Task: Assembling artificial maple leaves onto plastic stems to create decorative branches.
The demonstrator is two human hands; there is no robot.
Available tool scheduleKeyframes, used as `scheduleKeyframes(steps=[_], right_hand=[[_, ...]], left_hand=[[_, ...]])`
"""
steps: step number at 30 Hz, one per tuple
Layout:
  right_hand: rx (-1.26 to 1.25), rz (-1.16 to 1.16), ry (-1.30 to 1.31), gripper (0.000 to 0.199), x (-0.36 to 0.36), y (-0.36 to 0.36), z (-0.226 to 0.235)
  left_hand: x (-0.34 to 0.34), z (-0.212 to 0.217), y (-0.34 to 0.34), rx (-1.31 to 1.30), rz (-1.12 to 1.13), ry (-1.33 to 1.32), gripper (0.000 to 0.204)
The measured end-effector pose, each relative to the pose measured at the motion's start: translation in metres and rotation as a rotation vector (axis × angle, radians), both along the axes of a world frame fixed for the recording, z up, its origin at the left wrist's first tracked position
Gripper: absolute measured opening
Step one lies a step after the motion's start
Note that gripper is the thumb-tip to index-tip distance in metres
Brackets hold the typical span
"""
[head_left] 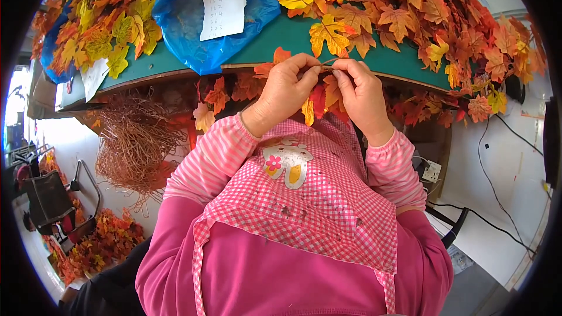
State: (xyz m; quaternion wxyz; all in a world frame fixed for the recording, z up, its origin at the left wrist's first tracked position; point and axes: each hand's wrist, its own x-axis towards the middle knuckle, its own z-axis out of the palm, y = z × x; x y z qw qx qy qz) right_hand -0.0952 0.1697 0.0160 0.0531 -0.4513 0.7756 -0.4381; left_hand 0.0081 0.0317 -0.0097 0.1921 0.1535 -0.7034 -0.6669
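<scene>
Close together at the front edge of the green table [281, 40], both my hands pinch a thin brown stem [329, 64]. My left hand [291, 83] has thumb and fingertips closed on one part of it. On the stem's other side, my right hand [362, 90] grips it between thumb and forefinger. Artificial maple leaves [318, 100] in red, orange and yellow hang just beneath my fingers, partly covered by them. An orange leaf [263, 70] shows beside my left hand. Whether these leaves join the stem is hidden by my fingers.
Piles of artificial autumn leaves [386, 14] cover the table's right and far left. A blue plastic bag [205, 52] carries a handwritten paper slip [223, 3]. Tangled brown wire strands [137, 143] hang at left. Leaf garlands [108, 234] lie low at left; black cables [489, 216] run at right.
</scene>
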Motion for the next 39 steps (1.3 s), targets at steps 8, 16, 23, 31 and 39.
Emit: scheduleKeyframes(steps=[8,16,23,31,39], right_hand=[[-0.015,-0.002,0.008,0.010,-0.002,0.000,0.000],[-0.024,0.058,0.036,0.013,0.001,0.000,0.000],[-0.053,0.075,0.000,0.012,0.005,-0.011,-0.003],[-0.274,-0.201,0.163,0.012,0.007,-0.002,-0.001],[-0.160,-0.019,-0.429,0.012,0.007,0.001,-0.008]], left_hand=[[0.000,0.002,0.000,-0.013,-0.004,-0.010,0.011],[0.002,0.001,-0.001,-0.096,0.017,-0.013,0.011],[0.003,-0.003,0.000,-0.167,0.055,0.000,0.011],[0.012,-0.004,-0.003,-0.142,0.074,-0.010,0.010],[0.018,0.024,-0.004,-0.787,0.149,-0.128,0.022]])
